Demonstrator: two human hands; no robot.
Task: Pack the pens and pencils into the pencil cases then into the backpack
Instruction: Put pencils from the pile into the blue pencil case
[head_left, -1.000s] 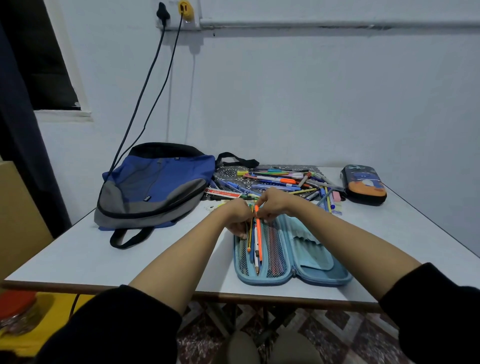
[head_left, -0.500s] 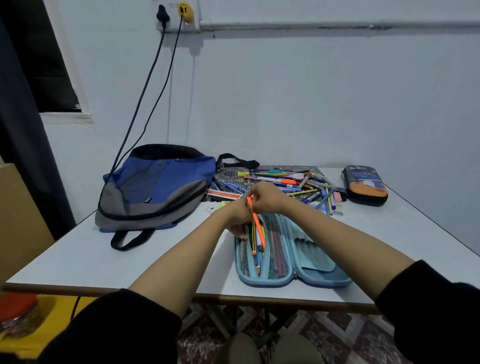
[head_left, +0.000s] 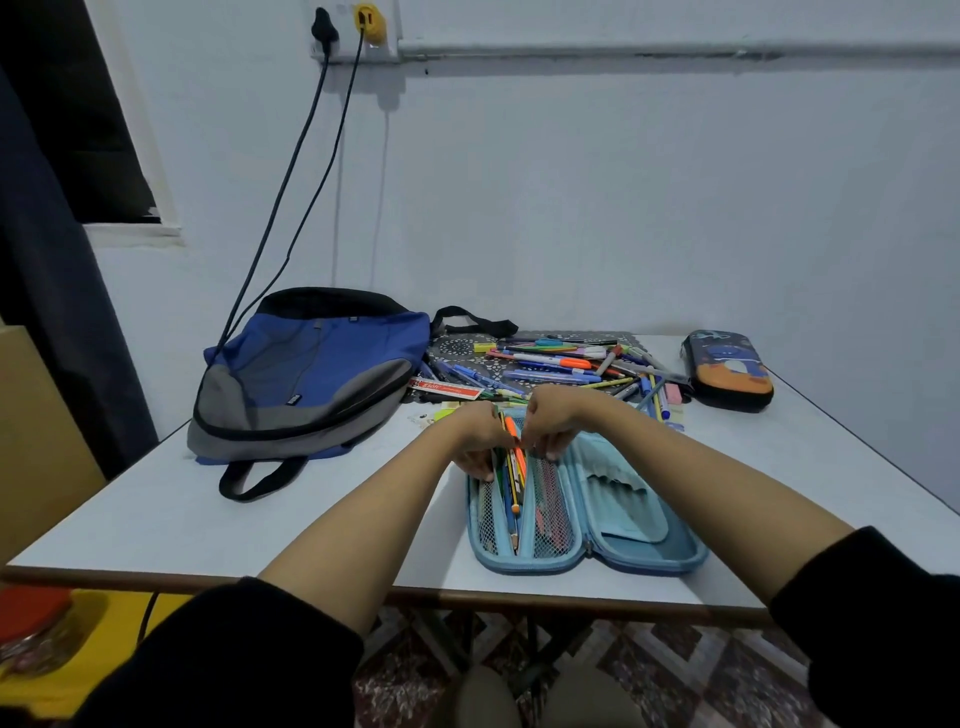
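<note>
Pinching an orange pen (head_left: 514, 435), right hand (head_left: 558, 418) slots it into blue pencil case (head_left: 649, 560); left hand (head_left: 475, 431) braces contents, grip unclear

Pale blue wall (head_left: 623, 182), 2 plugs in socket (head_left: 345, 23), dark window (head_left: 67, 119), patterned floor (head_left: 701, 670).
</note>
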